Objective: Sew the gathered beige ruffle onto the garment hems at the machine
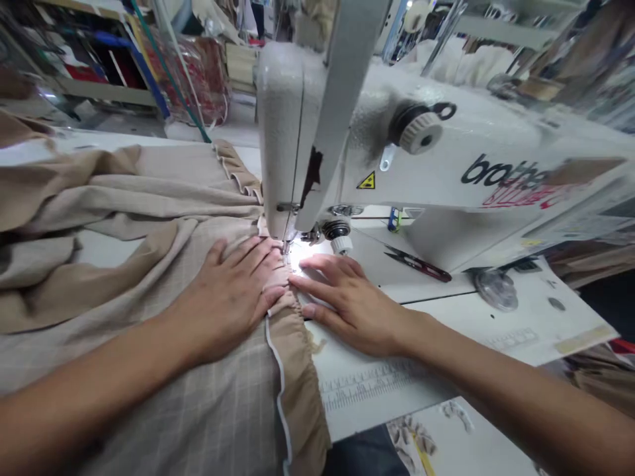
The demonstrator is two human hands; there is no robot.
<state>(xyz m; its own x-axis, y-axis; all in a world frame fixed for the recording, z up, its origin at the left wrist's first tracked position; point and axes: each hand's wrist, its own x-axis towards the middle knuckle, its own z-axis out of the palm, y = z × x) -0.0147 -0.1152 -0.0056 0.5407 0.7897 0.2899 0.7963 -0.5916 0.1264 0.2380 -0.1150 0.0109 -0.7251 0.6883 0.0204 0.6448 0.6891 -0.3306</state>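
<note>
A beige checked fabric [213, 403] spreads over the left of the table, with a tan gathered ruffle [295, 370] along its right edge. My left hand [228, 297] lies flat on the fabric, fingers spread, just left of the needle area. On the other side, my right hand [352, 297] has its fingers apart, the tips at the ruffle's edge and the palm over the white table. Between both hands is the lit presser foot [286, 248] of a white sewing machine [436, 152], over the gathered strip.
Thread snips [419, 263] lie on the machine bed right of the needle. A round clear bobbin cover [496, 289] is farther right. A printed ruler [367, 383] runs along the front edge. Shelves with cloth stand behind.
</note>
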